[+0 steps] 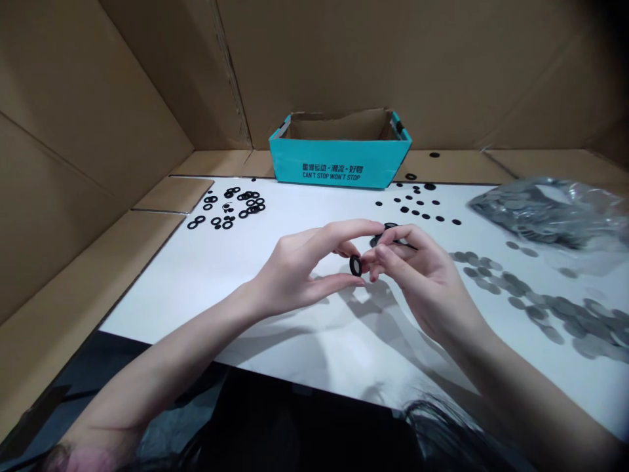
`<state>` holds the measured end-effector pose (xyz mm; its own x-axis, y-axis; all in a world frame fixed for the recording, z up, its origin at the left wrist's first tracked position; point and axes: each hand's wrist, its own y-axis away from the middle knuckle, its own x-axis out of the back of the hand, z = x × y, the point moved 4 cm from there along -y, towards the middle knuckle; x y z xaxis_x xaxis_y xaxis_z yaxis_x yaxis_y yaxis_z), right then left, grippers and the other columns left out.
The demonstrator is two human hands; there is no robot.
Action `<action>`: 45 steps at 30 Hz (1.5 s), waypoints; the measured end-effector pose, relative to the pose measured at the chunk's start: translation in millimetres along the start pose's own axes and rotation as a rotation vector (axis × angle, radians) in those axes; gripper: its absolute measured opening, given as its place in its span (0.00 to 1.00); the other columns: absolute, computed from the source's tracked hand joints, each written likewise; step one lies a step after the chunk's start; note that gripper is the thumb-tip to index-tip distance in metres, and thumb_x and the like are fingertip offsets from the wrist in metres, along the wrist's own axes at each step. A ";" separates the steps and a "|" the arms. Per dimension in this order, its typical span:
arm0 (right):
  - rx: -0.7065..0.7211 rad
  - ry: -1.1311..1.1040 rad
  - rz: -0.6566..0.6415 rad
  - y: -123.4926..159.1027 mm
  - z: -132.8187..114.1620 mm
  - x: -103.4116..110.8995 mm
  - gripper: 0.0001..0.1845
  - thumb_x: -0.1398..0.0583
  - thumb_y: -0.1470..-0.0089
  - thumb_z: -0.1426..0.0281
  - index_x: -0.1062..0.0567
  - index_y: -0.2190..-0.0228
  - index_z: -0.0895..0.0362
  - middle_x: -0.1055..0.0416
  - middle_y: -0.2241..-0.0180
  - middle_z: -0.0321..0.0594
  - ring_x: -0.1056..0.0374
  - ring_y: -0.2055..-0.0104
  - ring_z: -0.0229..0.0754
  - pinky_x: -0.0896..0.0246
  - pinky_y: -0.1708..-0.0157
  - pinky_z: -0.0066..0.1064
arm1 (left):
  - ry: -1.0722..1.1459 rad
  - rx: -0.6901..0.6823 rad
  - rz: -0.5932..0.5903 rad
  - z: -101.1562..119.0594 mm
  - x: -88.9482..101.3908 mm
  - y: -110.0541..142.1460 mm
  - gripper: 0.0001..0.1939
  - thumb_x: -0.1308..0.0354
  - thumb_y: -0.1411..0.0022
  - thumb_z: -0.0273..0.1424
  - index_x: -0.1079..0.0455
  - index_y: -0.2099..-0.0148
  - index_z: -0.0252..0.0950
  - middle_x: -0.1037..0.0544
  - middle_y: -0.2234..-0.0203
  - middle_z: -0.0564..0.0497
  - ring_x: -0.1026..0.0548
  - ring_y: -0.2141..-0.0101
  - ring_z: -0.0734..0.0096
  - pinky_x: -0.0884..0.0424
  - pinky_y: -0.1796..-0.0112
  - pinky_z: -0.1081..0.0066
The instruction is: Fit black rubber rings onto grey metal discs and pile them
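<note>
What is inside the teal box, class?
The teal box shows only brown cardboard inner walls; its front wall hides the bottom, so any contents cannot be seen.

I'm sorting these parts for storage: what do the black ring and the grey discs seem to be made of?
The black ring looks like rubber, or possibly plastic: matte, with a thick wall and no metallic shine. The grey discs look like metal, probably steel, with a dull sheen and thin, flat shapes, though the exact alloy can't be told.
</note>
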<state>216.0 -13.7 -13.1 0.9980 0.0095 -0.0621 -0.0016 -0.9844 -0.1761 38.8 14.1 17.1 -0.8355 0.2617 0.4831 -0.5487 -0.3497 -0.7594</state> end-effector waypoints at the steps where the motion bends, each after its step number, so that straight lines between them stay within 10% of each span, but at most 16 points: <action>1: 0.017 0.018 0.001 0.4 -0.9 -1.4 0.21 0.30 0.46 0.51 0.29 0.66 0.51 0.22 0.73 0.34 0.23 0.72 0.40 0.27 0.70 0.32 | -0.012 -0.021 0.005 0.6 -0.2 -0.1 0.29 0.32 0.34 0.30 0.35 0.34 0.44 0.19 0.46 0.47 0.16 0.60 0.72 0.20 0.54 0.71; 15: 0.118 0.295 0.004 -2.3 -10.3 0.1 0.25 0.26 0.52 0.54 0.31 0.62 0.50 0.19 0.70 0.35 0.19 0.69 0.46 0.19 0.66 0.37 | -0.260 0.035 -0.088 -4.9 -4.5 3.8 0.18 0.39 0.30 0.30 0.35 0.41 0.42 0.17 0.51 0.47 0.16 0.56 0.66 0.20 0.56 0.68; 23: 0.144 0.841 0.162 -46.6 -7.6 82.7 0.20 0.32 0.57 0.62 0.27 0.61 0.52 0.20 0.58 0.47 0.22 0.67 0.49 0.21 0.60 0.49 | -0.259 0.374 -0.013 -33.1 64.3 -1.1 0.17 0.37 0.33 0.35 0.32 0.44 0.39 0.17 0.65 0.52 0.17 0.63 0.70 0.20 0.54 0.67; 31: 0.077 0.869 0.037 -70.0 10.7 77.9 0.20 0.32 0.59 0.68 0.26 0.60 0.52 0.19 0.63 0.44 0.22 0.66 0.49 0.24 0.58 0.47 | -0.254 0.512 0.078 -45.8 92.3 4.8 0.17 0.38 0.36 0.36 0.30 0.47 0.38 0.17 0.66 0.50 0.18 0.65 0.68 0.21 0.57 0.66; 45: -0.167 1.047 0.461 -4.5 -23.5 142.1 0.10 0.41 0.51 0.61 0.26 0.67 0.51 0.40 0.89 0.29 0.42 0.83 0.43 0.47 0.71 0.35 | -0.761 0.974 0.009 -112.9 185.6 65.8 0.21 0.44 0.42 0.40 0.24 0.51 0.37 0.15 0.63 0.46 0.19 0.62 0.58 0.25 0.56 0.65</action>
<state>359.3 -12.0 2.0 0.4682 -0.4300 0.7720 -0.4489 -0.8682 -0.2114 -149.0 141.2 7.5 -0.4647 -0.2199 0.8577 -0.0640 -0.9578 -0.2802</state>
